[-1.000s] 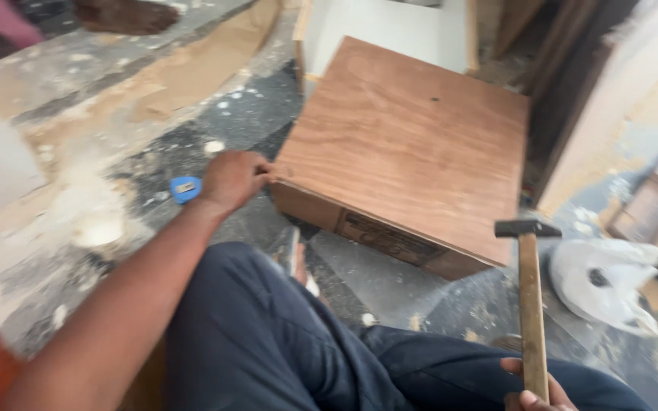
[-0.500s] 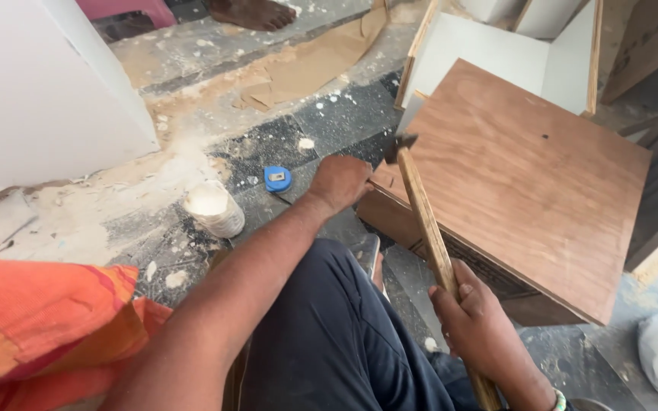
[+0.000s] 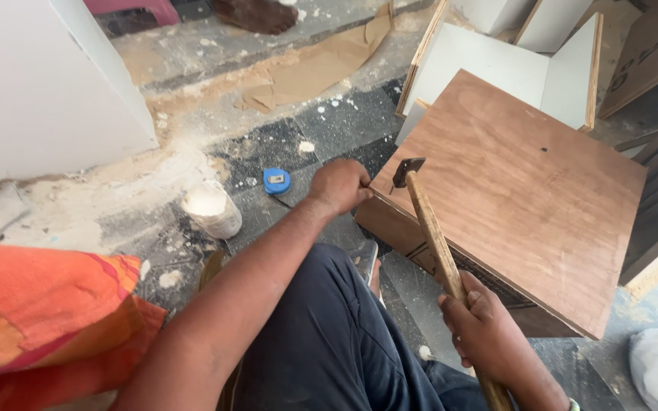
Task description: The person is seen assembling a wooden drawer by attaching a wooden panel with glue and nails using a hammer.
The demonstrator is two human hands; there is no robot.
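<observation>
— What is changing since the earlier view?
— The hammer [image 3: 436, 228] is swinging in; its head is now hovering at the plywood box [image 3: 527, 190] corner.
— And the grips?
— The right hand [image 3: 481, 327] is wrapping fully shut around the wooden handle. The left hand [image 3: 340, 185] is pinching closed at the box's corner edge; what it pinches is too small to tell.

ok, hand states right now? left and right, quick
Left hand: closed at the corner of the plywood box; what it pinches cannot be told.
Right hand: closed around the hammer handle.
</observation>
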